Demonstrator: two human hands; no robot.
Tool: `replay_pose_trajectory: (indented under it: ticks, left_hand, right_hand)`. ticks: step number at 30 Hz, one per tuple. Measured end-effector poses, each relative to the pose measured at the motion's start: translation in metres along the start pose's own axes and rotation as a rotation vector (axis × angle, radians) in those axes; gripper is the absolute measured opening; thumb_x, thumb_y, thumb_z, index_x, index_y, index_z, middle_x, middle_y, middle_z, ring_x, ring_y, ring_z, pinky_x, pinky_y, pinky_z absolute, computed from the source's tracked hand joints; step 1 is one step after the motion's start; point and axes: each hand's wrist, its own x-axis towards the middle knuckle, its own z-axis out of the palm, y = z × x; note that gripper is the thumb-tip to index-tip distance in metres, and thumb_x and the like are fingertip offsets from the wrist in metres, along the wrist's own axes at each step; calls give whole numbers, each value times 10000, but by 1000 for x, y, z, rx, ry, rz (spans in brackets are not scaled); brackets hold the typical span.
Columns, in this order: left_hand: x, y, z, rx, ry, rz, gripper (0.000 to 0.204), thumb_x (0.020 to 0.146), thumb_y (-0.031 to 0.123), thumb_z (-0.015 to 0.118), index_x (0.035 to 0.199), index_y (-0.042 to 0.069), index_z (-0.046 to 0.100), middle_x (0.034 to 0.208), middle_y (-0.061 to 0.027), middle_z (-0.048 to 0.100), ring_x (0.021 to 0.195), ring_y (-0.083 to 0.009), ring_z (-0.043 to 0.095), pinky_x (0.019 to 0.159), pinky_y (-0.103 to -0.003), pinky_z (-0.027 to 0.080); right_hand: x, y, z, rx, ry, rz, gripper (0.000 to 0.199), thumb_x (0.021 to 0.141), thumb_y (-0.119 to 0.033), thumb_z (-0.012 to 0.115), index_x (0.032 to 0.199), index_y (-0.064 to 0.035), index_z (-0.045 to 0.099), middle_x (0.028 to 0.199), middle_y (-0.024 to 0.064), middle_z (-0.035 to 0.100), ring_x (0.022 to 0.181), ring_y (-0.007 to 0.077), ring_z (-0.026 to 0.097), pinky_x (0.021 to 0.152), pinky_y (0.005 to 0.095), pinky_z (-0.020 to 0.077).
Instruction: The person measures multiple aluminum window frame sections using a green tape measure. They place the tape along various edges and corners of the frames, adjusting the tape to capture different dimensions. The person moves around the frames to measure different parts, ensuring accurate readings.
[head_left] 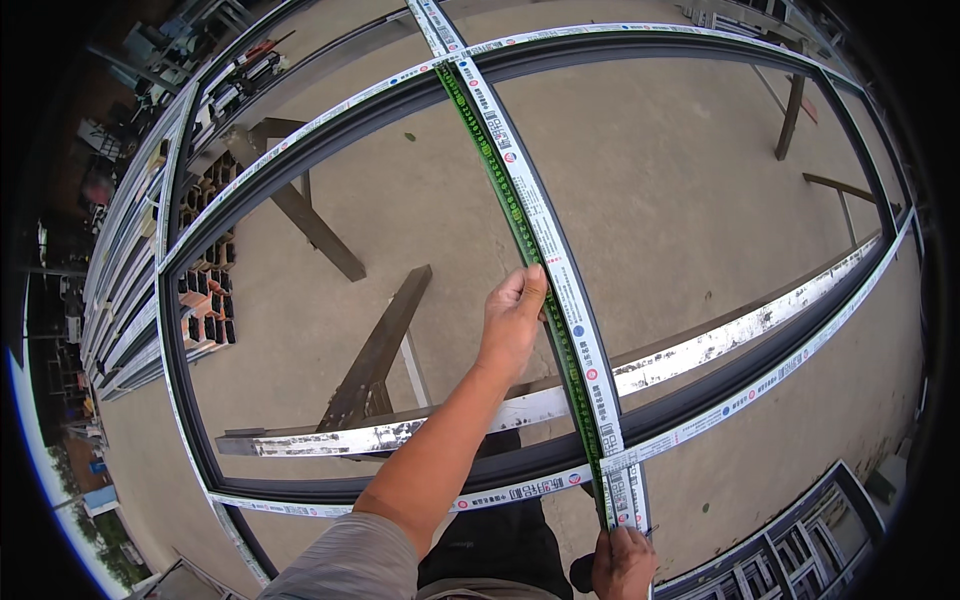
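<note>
A green tape measure blade [497, 170] lies stretched along the left edge of a long frame bar [560, 270] covered in white printed film. My left hand [515, 312] is closed on the blade partway along, its thumb on top against the bar's edge. Close to my body, my right hand [624, 563] is closed at the near end of the bar, where the green blade runs down to it. A dark rounded thing [582, 573] shows beside that hand; what it is I cannot make out. The bar crosses a large dark window frame [330, 118] with film-covered edges.
The frame rests on a worn white-painted beam [700, 365] with brown metal legs [380, 345]. Stacked long profiles [130, 270] line the left side. More ladder-like frames [800, 545] lie at the lower right, on the concrete floor [660, 190].
</note>
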Motion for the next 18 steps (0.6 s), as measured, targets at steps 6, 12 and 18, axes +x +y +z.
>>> replay_pose_trajectory:
  ticks: [6, 12, 18]
  left_hand:
    - [1, 3, 1, -17, -19, -13, 371, 1154, 459, 591, 1088, 125, 739, 949, 87, 669, 805, -42, 491, 749, -247, 390]
    - [1, 6, 0, -54, -28, -35, 407, 1146, 499, 582, 1059, 128, 726, 927, 51, 689, 790, -63, 560, 759, -269, 459]
    - [3, 3, -8, -147, -129, -69, 456, 1142, 532, 560, 930, 134, 630, 899, 11, 685, 780, -125, 596, 791, -312, 519]
  right_hand:
    - [1, -3, 0, 7, 17, 18, 218, 1050, -145, 646, 853, -54, 625, 845, 227, 657, 797, 479, 647, 709, 573, 523]
    - [0, -1, 3, -1, 27, 1, 210, 1043, -127, 653, 851, -47, 627, 845, 223, 658, 792, 474, 646, 707, 567, 525]
    - [-4, 3, 6, -43, 22, -11, 198, 1041, -125, 653, 861, -44, 641, 848, 227, 660, 810, 472, 651, 718, 566, 528]
